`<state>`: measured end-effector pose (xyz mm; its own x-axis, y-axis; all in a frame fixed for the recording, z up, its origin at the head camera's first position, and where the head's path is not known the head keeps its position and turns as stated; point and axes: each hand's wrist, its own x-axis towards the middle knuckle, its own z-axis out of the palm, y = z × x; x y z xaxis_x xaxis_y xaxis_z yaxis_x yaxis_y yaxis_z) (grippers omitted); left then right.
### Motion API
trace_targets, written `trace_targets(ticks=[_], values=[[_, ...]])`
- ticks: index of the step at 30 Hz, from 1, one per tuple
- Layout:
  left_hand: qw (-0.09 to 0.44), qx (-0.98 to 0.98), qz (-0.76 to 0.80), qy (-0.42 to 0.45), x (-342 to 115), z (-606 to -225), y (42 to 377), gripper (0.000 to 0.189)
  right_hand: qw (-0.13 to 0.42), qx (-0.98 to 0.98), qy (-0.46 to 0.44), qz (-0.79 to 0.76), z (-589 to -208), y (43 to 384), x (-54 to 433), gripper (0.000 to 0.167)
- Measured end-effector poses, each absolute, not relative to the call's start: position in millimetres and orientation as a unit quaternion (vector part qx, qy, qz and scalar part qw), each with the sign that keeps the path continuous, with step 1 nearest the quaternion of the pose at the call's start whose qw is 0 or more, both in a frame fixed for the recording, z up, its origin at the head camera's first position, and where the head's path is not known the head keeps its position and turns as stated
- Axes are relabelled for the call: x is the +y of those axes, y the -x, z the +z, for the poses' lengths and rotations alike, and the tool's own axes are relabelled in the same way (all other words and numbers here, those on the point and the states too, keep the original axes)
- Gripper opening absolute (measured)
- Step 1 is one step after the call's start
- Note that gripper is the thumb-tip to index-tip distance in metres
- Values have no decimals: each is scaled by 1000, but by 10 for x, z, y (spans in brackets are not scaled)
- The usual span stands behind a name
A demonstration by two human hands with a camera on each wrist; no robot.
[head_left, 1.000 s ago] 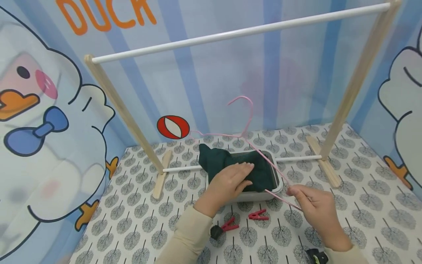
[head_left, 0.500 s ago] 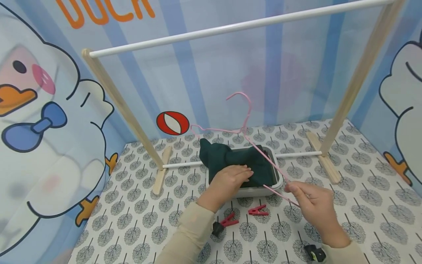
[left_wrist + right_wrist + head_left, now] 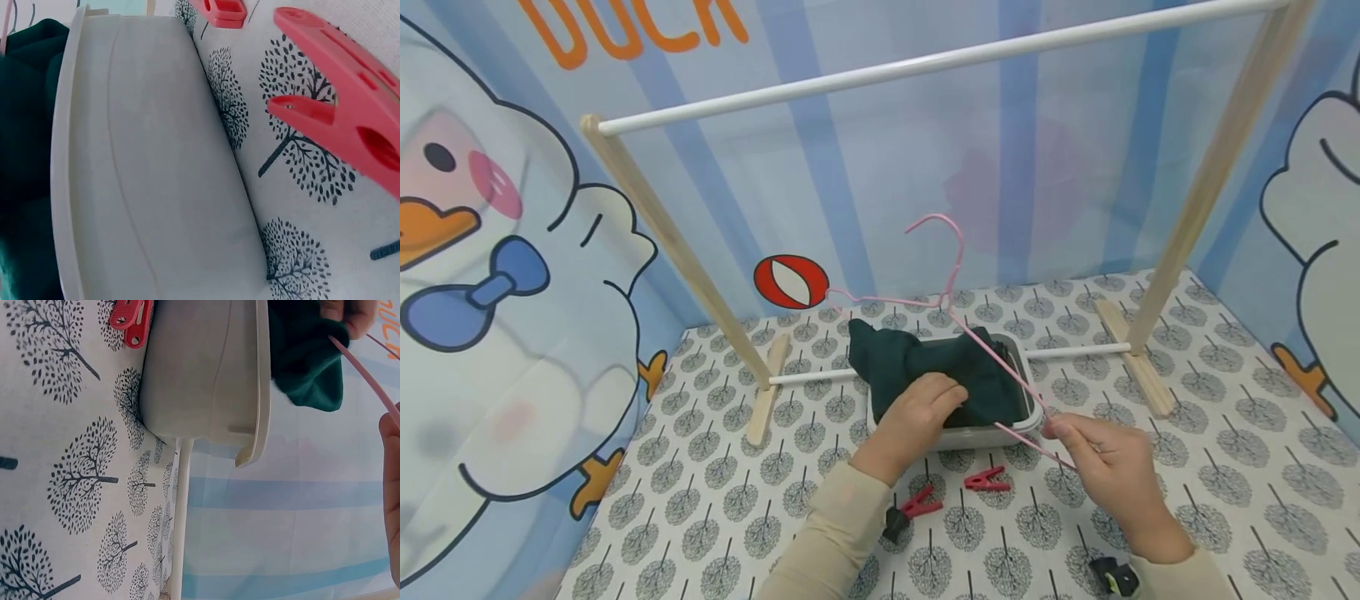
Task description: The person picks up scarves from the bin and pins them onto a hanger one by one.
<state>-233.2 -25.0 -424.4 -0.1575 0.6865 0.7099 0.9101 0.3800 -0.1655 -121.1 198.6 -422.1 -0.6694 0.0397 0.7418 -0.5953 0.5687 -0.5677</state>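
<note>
The dark green cloth [image 3: 917, 360] lies bunched in the pale plastic basin [image 3: 977, 438], one corner standing up over the basin's far left edge. The left hand [image 3: 917, 411] reaches over the near rim and pinches a fold, thumb and finger meeting on it in the right wrist view. The right hand [image 3: 1105, 467] grips the pink hanger [image 3: 987, 347] by its right side, between thumb and curled fingers; the hook points up and away, and the lower wire runs into the cloth.

The cloth looks soft, limp and fairly light, apt to sag and slide off thin wire, so an edge held between thumb and fingertips seems the surest hold. The hanger appears light, smooth and springy; its right corner gives good control, though it may twist if held loosely.

Two red clothespins [image 3: 921, 502] [image 3: 987, 479] lie near the basin, on the tree-print tablecloth [image 3: 760, 467]. The white top bar [image 3: 925, 65] of a wooden-legged rack spans above.
</note>
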Motion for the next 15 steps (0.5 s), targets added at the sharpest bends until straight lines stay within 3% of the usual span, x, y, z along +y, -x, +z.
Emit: trace_targets(ticks=[7,15], values=[[380,-741,-267,485,-224,-4060,2339,12,371,-804,-175,432,-4222,1237,1958,16],[450,-705,-352,420,-156,-3660,2364,14,360,-797,-177,452,-4237,1251,1917,18]])
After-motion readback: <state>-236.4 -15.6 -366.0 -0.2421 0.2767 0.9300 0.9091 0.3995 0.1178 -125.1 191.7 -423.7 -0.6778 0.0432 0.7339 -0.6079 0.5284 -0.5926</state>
